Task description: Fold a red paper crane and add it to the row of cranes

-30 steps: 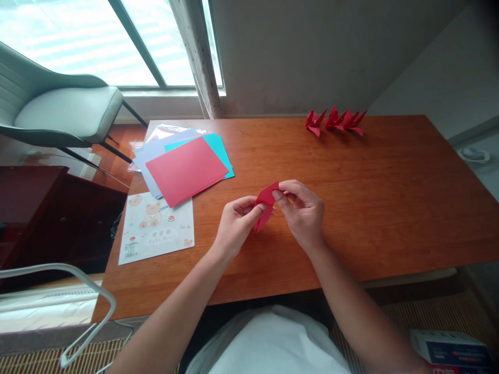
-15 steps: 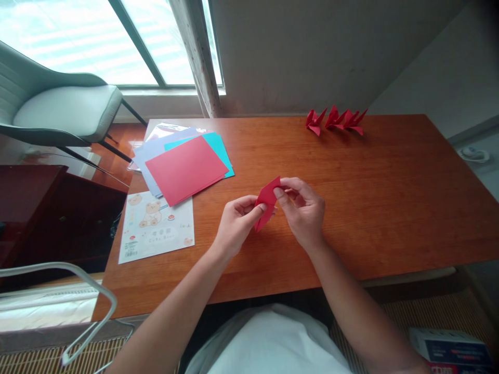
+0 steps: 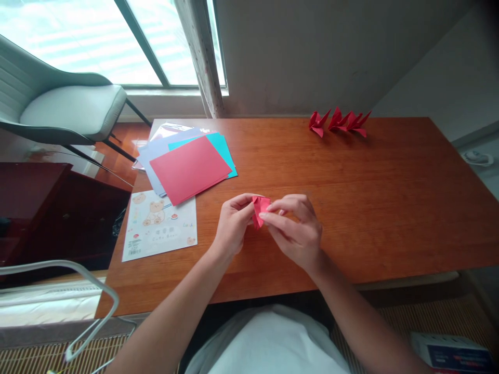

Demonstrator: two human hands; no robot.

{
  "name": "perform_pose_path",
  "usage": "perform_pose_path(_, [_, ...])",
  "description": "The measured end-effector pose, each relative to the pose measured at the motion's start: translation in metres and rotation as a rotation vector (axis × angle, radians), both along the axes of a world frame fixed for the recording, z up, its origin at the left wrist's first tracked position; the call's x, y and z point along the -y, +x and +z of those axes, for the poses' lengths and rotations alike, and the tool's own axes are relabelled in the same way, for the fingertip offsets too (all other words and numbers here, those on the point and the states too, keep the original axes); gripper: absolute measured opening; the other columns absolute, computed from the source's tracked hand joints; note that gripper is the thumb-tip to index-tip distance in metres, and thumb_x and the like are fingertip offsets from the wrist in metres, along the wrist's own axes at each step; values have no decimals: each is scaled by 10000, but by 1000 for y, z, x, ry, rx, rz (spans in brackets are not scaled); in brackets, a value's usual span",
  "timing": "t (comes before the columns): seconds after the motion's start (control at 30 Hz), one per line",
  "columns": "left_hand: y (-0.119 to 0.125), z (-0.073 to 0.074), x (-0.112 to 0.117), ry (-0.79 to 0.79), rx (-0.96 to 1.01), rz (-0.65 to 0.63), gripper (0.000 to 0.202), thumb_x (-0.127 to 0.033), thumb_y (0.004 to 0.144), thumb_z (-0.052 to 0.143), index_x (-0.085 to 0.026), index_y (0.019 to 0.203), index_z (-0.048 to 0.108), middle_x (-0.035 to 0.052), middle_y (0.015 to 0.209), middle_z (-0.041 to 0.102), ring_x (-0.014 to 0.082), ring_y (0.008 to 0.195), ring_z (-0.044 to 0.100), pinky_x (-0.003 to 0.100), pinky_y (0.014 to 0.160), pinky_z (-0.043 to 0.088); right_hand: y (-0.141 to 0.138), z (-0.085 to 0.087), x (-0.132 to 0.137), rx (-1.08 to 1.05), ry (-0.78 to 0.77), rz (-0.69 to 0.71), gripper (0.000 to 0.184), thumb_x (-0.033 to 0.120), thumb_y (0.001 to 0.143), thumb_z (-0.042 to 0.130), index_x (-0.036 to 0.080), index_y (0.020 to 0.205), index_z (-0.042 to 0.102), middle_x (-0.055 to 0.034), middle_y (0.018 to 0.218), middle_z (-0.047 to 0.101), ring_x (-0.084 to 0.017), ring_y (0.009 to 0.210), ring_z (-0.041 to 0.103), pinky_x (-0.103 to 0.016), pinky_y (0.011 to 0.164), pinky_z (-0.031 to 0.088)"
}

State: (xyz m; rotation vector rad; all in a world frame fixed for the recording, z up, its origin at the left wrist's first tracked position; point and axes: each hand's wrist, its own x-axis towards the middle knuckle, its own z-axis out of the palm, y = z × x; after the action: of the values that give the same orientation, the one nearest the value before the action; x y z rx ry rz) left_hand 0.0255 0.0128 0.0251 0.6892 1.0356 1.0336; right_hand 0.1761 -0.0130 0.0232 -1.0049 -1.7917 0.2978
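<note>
The left hand point(image 3: 233, 222) is pinching and partly hiding red folded paper point(image 3: 261, 204) above the near table point(image 3: 370, 208). The right hand point(image 3: 298, 231) is touching its right side; whether pinching, I cannot tell. Far right, red figures point(image 3: 337, 122) are overlapping.

A small, creased red paper point(image 3: 262, 204) is showing folded layers, tapering downward, and sitting between the left hand point(image 3: 234, 222) and right hand point(image 3: 297, 228).

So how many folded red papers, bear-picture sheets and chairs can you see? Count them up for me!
Folded red figures at the far edge: 3
Folded red paper being held: 1
Bear-picture sheet: 1
Chair: 1
Total: 6
</note>
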Motion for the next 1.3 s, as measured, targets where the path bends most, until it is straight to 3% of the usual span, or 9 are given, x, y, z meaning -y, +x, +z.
perform_pose_path(0.2, [-1,1,2,-25,67,-9,149,-250,705,799,-150,815,781,45,750,760,115,580,607,211,568,464,-2,-9,9,160,110,-21,384,63,862,687,359,1103,732,-28,995,709,-207,932,606,-395,844,569])
perform_pose_path(0.47, [-3,5,2,-35,92,-79,180,-294,789,747,-137,869,782,79,851,789,105,576,625,189,565,489,2,-9,9,159,122,-40,359,39,861,691,310,1093,728,-43,1005,693,-198,929,607,-396,837,574])
perform_pose_path(0.63, [-6,3,2,-24,159,-82,242,-322,842,674,-124,934,778,95,842,778,157,665,680,232,622,538,4,-12,7,169,125,-24,379,8,835,701,281,1097,722,-62,1029,689,-207,940,594,-395,831,576])
perform_pose_path(0.87, [-3,4,1,2,51,-75,273,-408,826,770,-138,870,775,31,740,722,73,574,566,157,531,462,4,-14,8,172,92,6,417,20,844,674,313,1138,705,-56,1057,693,-221,984,608,-416,852,574])
perform_pose_path(0.97, [-3,2,2,-7,47,-61,277,-420,828,769,-145,864,776,16,699,699,90,614,593,164,551,468,4,-10,9,101,15,53,386,59,852,651,320,1131,705,-54,1070,684,-231,992,620,-435,860,567])
perform_pose_path(1.13, [-1,0,2,10,53,-54,305,-439,808,785,-141,873,776,22,741,707,101,634,605,187,573,487,0,-4,-2,-230,-331,-139,178,225,931,632,264,1089,703,-45,969,675,-198,881,646,-343,730,547])
perform_pose_path(1.2, [0,1,2,19,41,-54,317,-449,812,779,-138,875,775,23,729,702,113,655,620,201,602,503,-1,-5,-10,-318,-495,-80,129,310,937,645,247,1029,711,-38,948,687,-187,842,657,-314,681,534])
perform_pose_path(1.3, [1,2,3,21,24,-56,336,-468,805,778,-140,874,770,34,747,717,141,697,649,234,658,530,-2,-9,-18,-362,-577,-13,125,346,914,678,234,952,720,-35,946,692,-183,849,659,-296,679,523])
